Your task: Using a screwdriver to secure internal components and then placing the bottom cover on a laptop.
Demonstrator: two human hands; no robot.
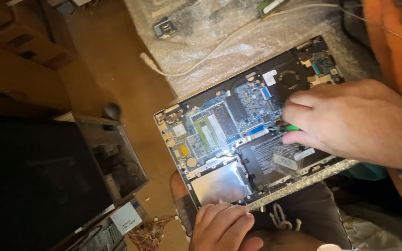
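An opened laptop point(219, 135) lies upside down across my lap, its blue circuit board, fan point(288, 79), black battery point(266, 160) and silver drive point(219, 185) exposed. My right hand point(359, 123) reaches in from the right and pinches a small green-handled tool point(288, 128) over the board near the battery's top edge. My left hand point(222, 227) rests at the laptop's near edge, fingers curled against the frame beside the silver drive, holding nothing else.
Bubble wrap point(219, 42) covers the table behind the laptop, with a white cable point(187, 69) and small loose boards on it. A dark open computer case point(61, 176) stands at the left. Loose wires point(147, 232) lie on the brown floor.
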